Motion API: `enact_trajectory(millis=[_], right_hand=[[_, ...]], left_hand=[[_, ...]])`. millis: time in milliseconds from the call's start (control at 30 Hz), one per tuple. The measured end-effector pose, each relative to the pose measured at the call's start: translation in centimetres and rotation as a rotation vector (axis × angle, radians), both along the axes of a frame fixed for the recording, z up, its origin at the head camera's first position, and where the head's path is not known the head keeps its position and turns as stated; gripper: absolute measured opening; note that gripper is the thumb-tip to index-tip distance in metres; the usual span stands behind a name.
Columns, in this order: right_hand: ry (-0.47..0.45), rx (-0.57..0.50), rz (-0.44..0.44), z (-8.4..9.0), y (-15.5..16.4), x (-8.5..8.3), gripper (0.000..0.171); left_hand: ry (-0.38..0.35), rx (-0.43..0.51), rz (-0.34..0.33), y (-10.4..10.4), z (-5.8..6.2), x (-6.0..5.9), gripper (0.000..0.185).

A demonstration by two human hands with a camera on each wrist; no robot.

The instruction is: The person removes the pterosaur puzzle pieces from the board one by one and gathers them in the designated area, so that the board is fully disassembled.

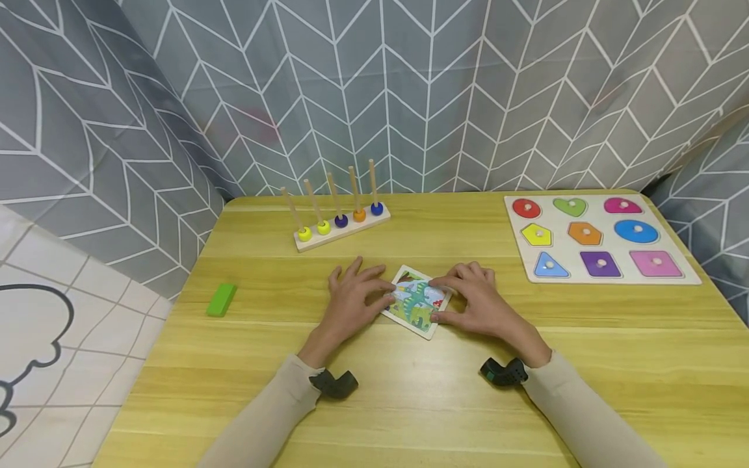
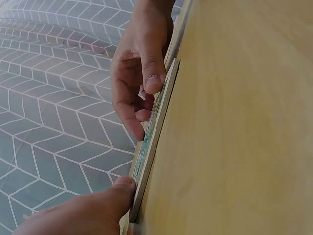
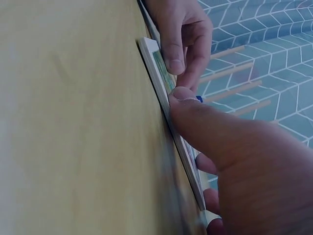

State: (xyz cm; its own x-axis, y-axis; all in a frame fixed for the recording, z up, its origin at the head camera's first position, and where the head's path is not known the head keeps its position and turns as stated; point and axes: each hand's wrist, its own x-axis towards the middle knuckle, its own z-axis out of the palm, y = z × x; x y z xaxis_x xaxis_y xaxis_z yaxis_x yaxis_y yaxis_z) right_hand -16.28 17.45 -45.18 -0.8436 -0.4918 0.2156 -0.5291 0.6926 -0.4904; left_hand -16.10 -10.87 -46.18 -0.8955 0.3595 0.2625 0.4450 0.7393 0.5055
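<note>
A small square dinosaur picture puzzle [image 1: 417, 300] with a pale rim lies turned at an angle on the table, between both hands. My left hand [image 1: 355, 296] holds its left corner, thumb and index fingertip close together there. From the other side my right hand [image 1: 476, 299] grips the right part, thumb at the near edge and index finger farther back. Seen edge-on in the left wrist view, the puzzle [image 2: 155, 129] is a thin board low over the wood. The right thumb [image 3: 188, 100] presses on its rim in the right wrist view.
Behind the left hand stands a pegged stacking base [image 1: 345, 227] with several upright rods and coloured beads. A shape board [image 1: 521, 260] with knobbed pieces lies at the back right. A green block [image 1: 222, 299] sits left on the wooden table [image 1: 409, 403]. A patterned curtain [image 1: 433, 97] hangs behind.
</note>
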Motion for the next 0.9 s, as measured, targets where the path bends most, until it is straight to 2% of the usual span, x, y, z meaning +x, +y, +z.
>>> enact_trajectory(millis=[200,400,533,700,900], right_hand=[[-0.002,-0.014,-0.016,0.0,0.0,-0.2,0.053],[0.017,-0.092,-0.022,-0.2,-0.1,-0.2,0.025],[0.024,-0.147,-0.025,-0.4,-0.2,-0.6,0.013],[-0.013,-0.169,-0.020,-0.6,-0.6,-1.7,0.023],[-0.055,-0.091,0.037,-0.5,-0.9,-2.6,0.045]], left_hand=[[-0.027,-0.079,-0.021,0.0,0.2,0.1,0.041],[-0.074,-0.196,-0.056,-0.1,0.3,0.2,0.065],[-0.085,-0.225,-0.066,0.0,0.3,0.2,0.071],[-0.069,-0.243,-0.080,0.0,0.3,0.3,0.069],[-0.070,-0.259,-0.111,-0.1,0.2,0.5,0.066]])
